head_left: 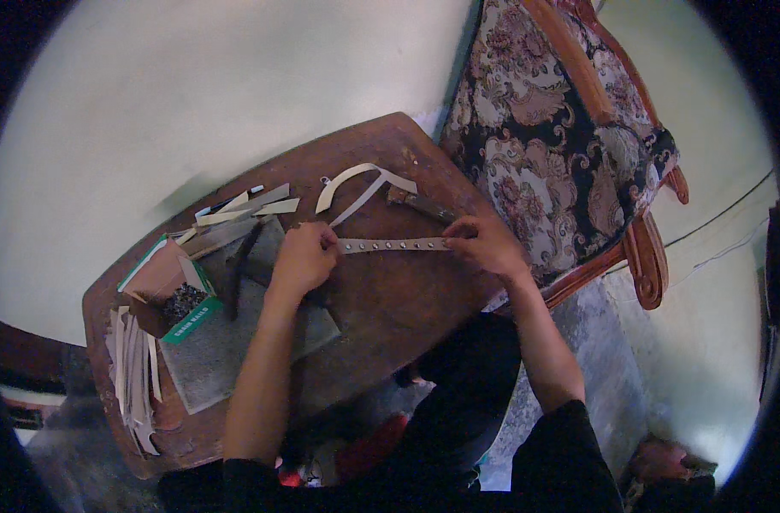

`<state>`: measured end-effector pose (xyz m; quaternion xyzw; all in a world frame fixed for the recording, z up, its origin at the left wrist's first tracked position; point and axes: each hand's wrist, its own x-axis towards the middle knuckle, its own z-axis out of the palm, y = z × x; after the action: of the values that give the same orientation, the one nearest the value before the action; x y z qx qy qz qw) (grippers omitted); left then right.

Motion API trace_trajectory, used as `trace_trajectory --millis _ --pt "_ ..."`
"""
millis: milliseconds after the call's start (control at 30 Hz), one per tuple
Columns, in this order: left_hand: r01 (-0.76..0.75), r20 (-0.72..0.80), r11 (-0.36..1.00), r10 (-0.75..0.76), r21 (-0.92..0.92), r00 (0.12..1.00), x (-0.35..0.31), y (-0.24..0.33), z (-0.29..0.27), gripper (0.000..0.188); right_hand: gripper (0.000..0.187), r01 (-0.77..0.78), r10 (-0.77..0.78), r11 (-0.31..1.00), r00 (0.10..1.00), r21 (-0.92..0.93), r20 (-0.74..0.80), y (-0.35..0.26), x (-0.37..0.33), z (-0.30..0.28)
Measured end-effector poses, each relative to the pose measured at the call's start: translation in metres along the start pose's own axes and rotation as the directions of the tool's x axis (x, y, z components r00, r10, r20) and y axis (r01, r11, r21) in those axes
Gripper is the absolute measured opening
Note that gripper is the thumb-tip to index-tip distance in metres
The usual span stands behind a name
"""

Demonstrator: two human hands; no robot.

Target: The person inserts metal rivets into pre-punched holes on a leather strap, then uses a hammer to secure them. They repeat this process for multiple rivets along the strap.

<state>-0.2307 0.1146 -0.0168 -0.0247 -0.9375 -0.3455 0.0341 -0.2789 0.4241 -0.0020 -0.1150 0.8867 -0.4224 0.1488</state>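
A pale, narrow strip with a row of shiny round studs is stretched level above the brown wooden table. My left hand pinches its left end between thumb and fingers. At the other end, my right hand grips the strip the same way. Just beyond it lies a looped cream strip with a small metal ring at one end. Near my right fingers rests a dark tool with a worn, flat body; its kind is unclear.
Left of my left forearm, a green and brown box of small dark nails stands by a grey slab. On the slab lies a dark, long-handled tool. Loose pale strips line the table's left edge. A floral-upholstered chair stands at the right.
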Motion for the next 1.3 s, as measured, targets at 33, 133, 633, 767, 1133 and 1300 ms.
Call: trace_trajectory --millis 33,133,633,767,1133,1300 --pt "0.03 0.008 1.0 -0.03 0.007 1.0 0.004 -0.002 0.001 0.019 0.022 0.002 -0.002 0.999 1.0 -0.042 -0.016 -0.002 0.0 0.002" --pt "0.068 -0.011 0.997 -0.068 0.046 0.998 0.009 -0.003 0.002 0.017 0.022 -0.135 0.123 0.971 0.99 -0.196 -0.074 -0.014 -0.001 0.005" --pt "0.121 -0.164 0.967 -0.086 0.223 0.983 0.017 0.014 0.021 0.019 0.021 -0.053 -0.053 0.936 0.956 -0.348 -0.289 0.011 0.005 0.018" --pt "0.097 -0.253 0.977 -0.047 0.192 0.966 0.01 0.008 0.016 0.02 0.022 -0.031 -0.056 0.963 0.947 -0.267 -0.315 -0.003 0.003 0.015" --pt "0.0 -0.126 0.978 0.027 0.208 0.992 0.058 0.0 0.024 0.014 0.037 0.223 -0.332 0.898 0.908 -0.378 -0.253 -0.015 0.096 0.023" --pt "-0.007 -0.11 0.977 0.031 0.213 0.993 0.081 0.0 0.025 0.012 0.041 0.133 -0.198 0.931 0.967 -0.341 -0.161 -0.024 0.122 0.019"
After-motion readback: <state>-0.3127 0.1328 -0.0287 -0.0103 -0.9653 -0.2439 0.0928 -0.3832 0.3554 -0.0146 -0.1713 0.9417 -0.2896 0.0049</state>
